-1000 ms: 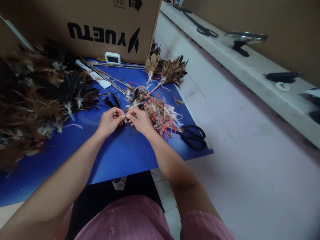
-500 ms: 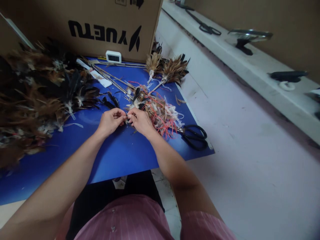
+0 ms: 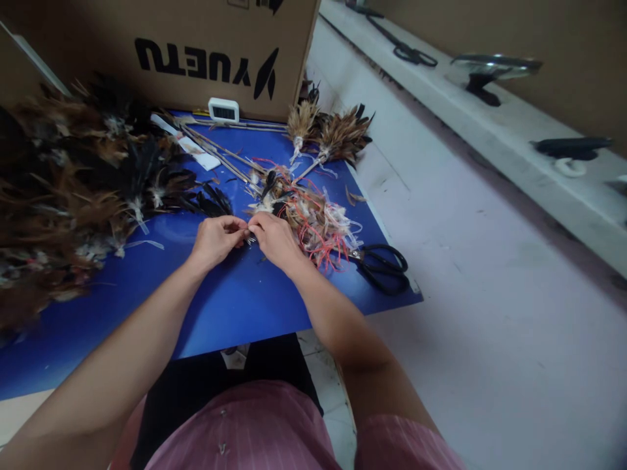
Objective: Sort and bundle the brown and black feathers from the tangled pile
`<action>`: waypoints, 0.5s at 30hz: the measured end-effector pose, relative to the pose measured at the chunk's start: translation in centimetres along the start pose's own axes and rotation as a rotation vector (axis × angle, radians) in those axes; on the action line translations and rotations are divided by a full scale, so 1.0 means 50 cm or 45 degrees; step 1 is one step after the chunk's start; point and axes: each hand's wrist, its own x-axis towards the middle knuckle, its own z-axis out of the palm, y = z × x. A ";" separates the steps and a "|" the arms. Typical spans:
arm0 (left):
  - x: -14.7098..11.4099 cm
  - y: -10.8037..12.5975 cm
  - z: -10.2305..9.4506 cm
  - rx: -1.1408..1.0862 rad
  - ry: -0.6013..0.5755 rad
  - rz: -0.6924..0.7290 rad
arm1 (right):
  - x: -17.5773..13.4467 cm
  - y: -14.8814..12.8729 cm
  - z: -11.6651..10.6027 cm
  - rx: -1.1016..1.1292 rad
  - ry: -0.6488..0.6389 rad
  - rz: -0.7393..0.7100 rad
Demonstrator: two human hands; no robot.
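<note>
My left hand [image 3: 218, 240] is closed in a pinch on a small bunch of black feathers [image 3: 214, 200], whose dark tips fan out beyond the knuckles. Pale quill ends [image 3: 251, 240] poke out below the fingertips. Meeting it thumb to thumb, my right hand [image 3: 274, 238] is also pinched at the quills; the fingers hide whether a thread lies between them. Just right of this hand lies a tangled heap of loose feathers and red and white string [image 3: 318, 225]. Black-handled scissors [image 3: 379, 267] rest beside the heap, blades partly under it.
A large pile of brown and black feather bunches [image 3: 73, 209] covers the left of the blue table [image 3: 235, 307]. Feather dusters [image 3: 337, 137], thin sticks [image 3: 220, 153] and a small white digital timer [image 3: 224, 111] lie toward the back. A cardboard box [image 3: 196, 39] stands behind, a ledge [image 3: 441, 91] at right.
The black feathers beyond my left hand have turned and now show as a fuller fan. Both hands stay in nearly the same place, with the fingertips slightly shifted.
</note>
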 end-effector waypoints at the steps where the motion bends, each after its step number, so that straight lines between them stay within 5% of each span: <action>1: 0.000 0.000 0.000 0.014 0.005 -0.003 | -0.001 0.000 0.001 -0.029 -0.007 -0.009; 10: 0.000 -0.014 0.002 0.216 -0.006 0.102 | -0.006 -0.017 -0.004 -0.238 -0.115 -0.054; 15: 0.001 -0.004 -0.001 0.078 -0.005 0.037 | -0.003 -0.008 -0.004 0.057 -0.006 -0.034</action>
